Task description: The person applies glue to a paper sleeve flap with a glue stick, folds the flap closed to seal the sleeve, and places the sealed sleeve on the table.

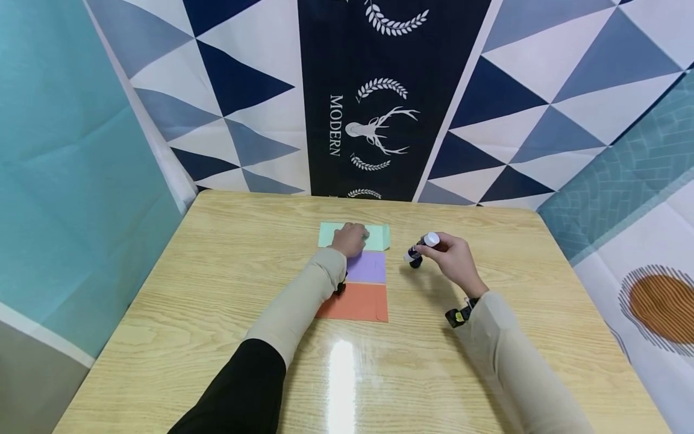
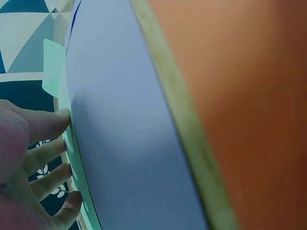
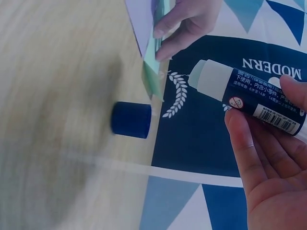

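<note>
My left hand rests its fingertips on a mint-green envelope, whose flap lies opened out on the right. Nearer to me lie a purple envelope and an orange envelope, partly covered by my left forearm. In the left wrist view the thumb and fingers are spread along the green envelope. My right hand holds a glue stick between thumb and fingers, tilted above the table, its pale glue tip bare. The dark cap stands on the table below it.
The wood-grain table reaches to a patterned cloth hanging behind its far edge. A teal cloth hangs at the left, and another patterned cloth at the right. Wrist cameras sit on both wrists.
</note>
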`<state>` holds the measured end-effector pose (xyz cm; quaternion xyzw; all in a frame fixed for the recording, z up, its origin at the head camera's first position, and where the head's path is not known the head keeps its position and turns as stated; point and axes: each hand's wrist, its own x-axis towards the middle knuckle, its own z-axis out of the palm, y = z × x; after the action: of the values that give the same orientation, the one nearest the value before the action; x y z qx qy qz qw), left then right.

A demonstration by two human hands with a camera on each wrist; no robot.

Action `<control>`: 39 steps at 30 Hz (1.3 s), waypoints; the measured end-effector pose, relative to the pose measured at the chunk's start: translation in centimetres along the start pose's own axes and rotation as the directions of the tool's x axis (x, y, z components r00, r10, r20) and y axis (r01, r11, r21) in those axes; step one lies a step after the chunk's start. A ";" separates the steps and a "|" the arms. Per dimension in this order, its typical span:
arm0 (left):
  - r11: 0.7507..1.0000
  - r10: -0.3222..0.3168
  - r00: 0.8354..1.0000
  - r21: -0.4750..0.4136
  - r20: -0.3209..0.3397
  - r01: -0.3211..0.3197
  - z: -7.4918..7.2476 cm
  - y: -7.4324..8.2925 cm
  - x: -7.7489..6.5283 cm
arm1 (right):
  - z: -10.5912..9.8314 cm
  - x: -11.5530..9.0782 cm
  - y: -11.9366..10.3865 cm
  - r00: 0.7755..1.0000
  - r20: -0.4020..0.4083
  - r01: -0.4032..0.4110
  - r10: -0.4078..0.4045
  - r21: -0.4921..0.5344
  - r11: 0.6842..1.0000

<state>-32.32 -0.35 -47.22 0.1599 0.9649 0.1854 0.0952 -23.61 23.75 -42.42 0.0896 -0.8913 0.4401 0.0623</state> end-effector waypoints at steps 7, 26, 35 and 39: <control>1.000 0.003 1.000 -0.016 0.004 -0.003 0.0 0.2 0.0 | -0.2 1.3 -0.6 1.000 -0.002 0.019 -0.019 0.006 1.000; 0.999 -0.015 1.000 -0.043 -0.002 0.015 -0.2 0.7 0.5 | 1.4 6.4 -1.3 1.000 0.003 -0.022 0.022 0.014 1.000; 0.998 -0.038 0.999 -0.046 -0.016 0.037 0.3 0.4 0.8 | 4.3 8.7 -0.5 0.999 0.010 -0.048 0.048 0.020 0.999; 0.998 -0.061 0.998 -0.015 -0.008 0.061 0.1 0.4 0.9 | 5.7 9.3 -0.2 0.998 0.031 -0.062 0.061 0.015 0.998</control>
<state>-33.00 0.32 -47.28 0.1291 0.9683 0.1902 0.0978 -32.85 18.10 -43.95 0.0694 -0.8909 0.4476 0.0343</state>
